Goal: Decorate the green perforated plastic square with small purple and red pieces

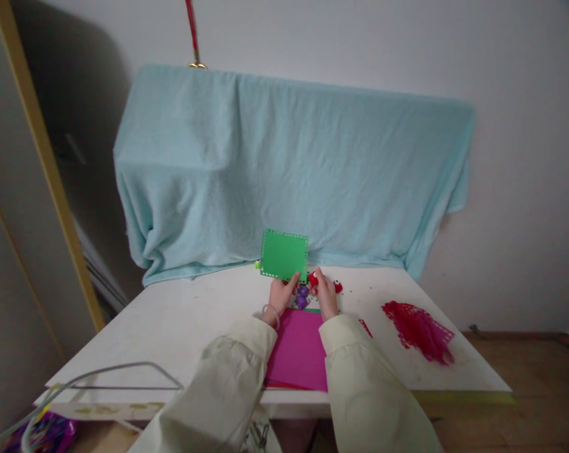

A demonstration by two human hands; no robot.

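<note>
My left hand point(283, 294) grips the lower edge of a green paper sheet point(284, 253), raised above the table. A row of small holes runs along the sheet's edges. In the closed fingers of my right hand point(326, 292) is a small red item with a white eye point(313, 278), close to the sheet's lower right corner. Its exact kind is unclear. Between my hands sits a small purple item point(302, 298). Just in front of my hands lies a magenta sheet point(298, 349), with red and green edges showing beneath it.
Another red item with an eye point(338, 286) and a green one point(257, 264) sit at the back. Tiny dark bits surround my hands. Red and magenta perforated paper point(419, 330) lies right on the white table point(171, 327). A light blue cloth point(289, 157) hangs behind.
</note>
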